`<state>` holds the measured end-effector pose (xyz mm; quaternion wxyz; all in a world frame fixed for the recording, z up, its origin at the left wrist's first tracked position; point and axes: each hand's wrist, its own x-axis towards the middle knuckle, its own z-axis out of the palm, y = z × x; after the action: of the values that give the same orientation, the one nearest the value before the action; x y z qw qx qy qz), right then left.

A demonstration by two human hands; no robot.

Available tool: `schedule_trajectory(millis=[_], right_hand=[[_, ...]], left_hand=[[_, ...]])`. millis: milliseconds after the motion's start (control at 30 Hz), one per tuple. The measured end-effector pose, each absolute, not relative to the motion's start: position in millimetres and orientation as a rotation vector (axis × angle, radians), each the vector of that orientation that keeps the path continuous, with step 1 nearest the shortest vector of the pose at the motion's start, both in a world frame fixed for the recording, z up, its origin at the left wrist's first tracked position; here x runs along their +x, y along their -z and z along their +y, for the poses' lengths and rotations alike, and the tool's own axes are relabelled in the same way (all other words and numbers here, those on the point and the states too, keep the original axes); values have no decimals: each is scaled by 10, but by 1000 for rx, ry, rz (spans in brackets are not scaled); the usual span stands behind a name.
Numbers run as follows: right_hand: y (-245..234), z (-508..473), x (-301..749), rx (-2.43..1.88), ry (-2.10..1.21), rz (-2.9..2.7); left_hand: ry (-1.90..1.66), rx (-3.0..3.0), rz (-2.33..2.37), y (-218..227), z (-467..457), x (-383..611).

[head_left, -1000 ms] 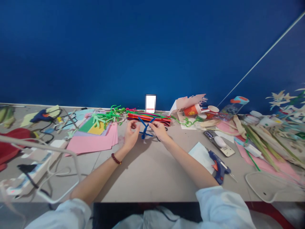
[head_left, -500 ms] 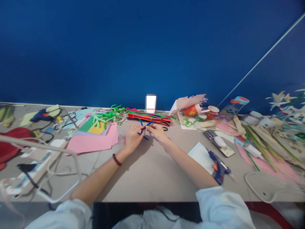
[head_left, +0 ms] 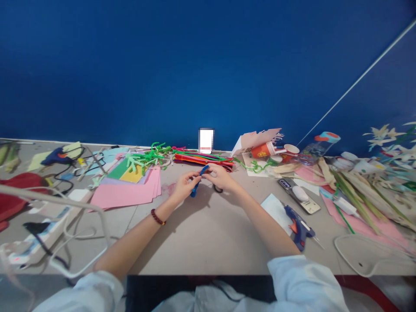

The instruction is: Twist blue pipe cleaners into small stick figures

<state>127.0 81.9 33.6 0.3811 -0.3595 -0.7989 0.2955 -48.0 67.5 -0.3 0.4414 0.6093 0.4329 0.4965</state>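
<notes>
Blue pipe cleaners [head_left: 195, 190] are pinched between my two hands above the middle of the table. My left hand [head_left: 186, 186] closes its fingertips on them from the left, with a beaded bracelet [head_left: 158, 216] on that wrist. From the right, my right hand [head_left: 221, 178] grips their upper end, fingers bent. The blue strands lie close together, and part of them is hidden by the fingers. Just behind the hands rests a bundle of coloured pipe cleaners [head_left: 185, 158], mostly red and green. A dark loop [head_left: 217, 189], perhaps a scissors handle, shows beneath my right hand.
Coloured paper sheets [head_left: 126, 195] and bent green pipe cleaners [head_left: 143, 160] lie to the left, beyond a power strip [head_left: 48, 234]. At right are a glue gun [head_left: 302, 227], a phone [head_left: 312, 207] with a white case on it, paper cups [head_left: 261, 150] and dried husks [head_left: 364, 190].
The blue pipe cleaners, crossed and spread apart before, now lie together in one slanted line. My right hand has turned and shifted slightly, its fingers now over the upper end.
</notes>
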Motion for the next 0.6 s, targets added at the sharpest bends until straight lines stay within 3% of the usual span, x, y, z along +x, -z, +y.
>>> schedule_trajectory(millis=[333,600], right_hand=[[-375,815,1281,-929,-872,-2019],[-345,737,1207,-812,-1402,-1693]], left_hand=[[-885,1006,778,-41,730,-530],[-742,864,539,-47,710,-583]])
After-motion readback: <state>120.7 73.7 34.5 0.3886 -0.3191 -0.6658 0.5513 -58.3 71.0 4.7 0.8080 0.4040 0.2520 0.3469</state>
